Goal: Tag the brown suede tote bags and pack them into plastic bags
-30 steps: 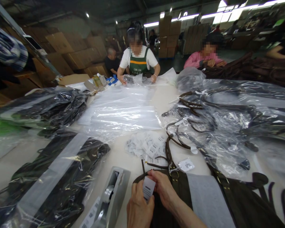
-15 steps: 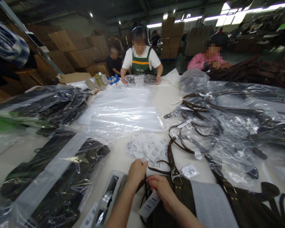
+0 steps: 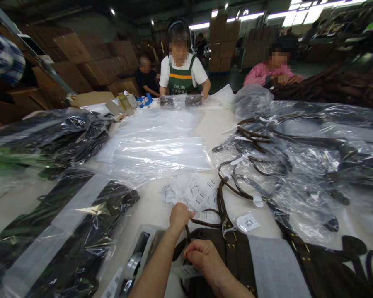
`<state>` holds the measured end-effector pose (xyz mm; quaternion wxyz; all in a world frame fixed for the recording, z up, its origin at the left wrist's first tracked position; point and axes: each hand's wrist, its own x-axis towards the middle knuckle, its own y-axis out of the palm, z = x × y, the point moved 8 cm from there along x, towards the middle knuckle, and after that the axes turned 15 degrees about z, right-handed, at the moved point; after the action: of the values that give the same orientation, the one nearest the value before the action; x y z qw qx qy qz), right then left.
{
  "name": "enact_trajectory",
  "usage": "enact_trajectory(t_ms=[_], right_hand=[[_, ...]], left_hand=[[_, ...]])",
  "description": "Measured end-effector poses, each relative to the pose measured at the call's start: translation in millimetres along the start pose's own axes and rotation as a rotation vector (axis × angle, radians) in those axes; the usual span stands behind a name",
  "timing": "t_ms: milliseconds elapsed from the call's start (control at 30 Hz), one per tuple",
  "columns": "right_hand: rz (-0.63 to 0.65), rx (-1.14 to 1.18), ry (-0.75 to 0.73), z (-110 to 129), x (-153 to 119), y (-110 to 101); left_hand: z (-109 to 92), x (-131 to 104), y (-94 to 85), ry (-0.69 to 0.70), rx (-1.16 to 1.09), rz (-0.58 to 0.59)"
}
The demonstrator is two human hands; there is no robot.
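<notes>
A dark brown bag point(image 3: 240, 252) with brass studs and a grey-white sheet point(image 3: 275, 265) over it lies at the bottom centre. My left hand point(image 3: 179, 215), closed, grips a thin dark strap point(image 3: 188, 234) above the bag's left edge. Lower and to the right, my right hand point(image 3: 202, 253) is pinched around the same strap, its fingertips partly hidden. Beneath the right hand hangs a blurred white tag point(image 3: 186, 271). Just beyond my left hand is a pile of white barcode labels point(image 3: 191, 191). A small clear packet point(image 3: 248, 222) rests above the bag.
Plastic-wrapped dark bags lie on the left point(image 3: 56, 231) and right point(image 3: 313, 153). Clear plastic sleeves point(image 3: 155, 151) cover the middle. A tape dispenser point(image 3: 136, 256) stands beside my left forearm. Across the table, a person in a green apron point(image 3: 182, 80) handles a wrapped item.
My hands have moved apart along the strap: the right one is lower and further left, the left one slightly higher. The tag has shifted leftward beneath the right hand.
</notes>
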<state>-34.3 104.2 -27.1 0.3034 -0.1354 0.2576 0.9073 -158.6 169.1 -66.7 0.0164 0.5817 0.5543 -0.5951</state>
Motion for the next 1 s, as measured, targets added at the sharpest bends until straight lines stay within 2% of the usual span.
enact_trajectory(t_ms=[267,467,667,767,900,1000], right_hand=[[0.012,0.036,-0.034,-7.3,-5.8,12.9],[-0.002,0.081,-0.001,-2.6,-13.4,13.0],[0.076,0.036,0.018,3.7,-23.2,32.5],[0.072,0.033,0.047,-4.4,-27.5,39.9],[0.136,-0.059,0.105,-22.0,-34.7,52.3],[0.150,-0.099,0.084,-23.1,-40.7,54.4]], left_hand=[[6.3,0.3,-3.7,-0.002,-0.028,-0.032],[10.8,-3.9,2.5,0.093,-0.136,0.017],[22.3,-12.8,4.5,0.056,-0.137,0.013],[24.3,-15.7,2.9,0.020,-0.091,-0.015],[25.1,-18.9,2.2,0.019,-0.043,-0.043],[26.2,-22.0,3.1,0.039,-0.021,-0.058]])
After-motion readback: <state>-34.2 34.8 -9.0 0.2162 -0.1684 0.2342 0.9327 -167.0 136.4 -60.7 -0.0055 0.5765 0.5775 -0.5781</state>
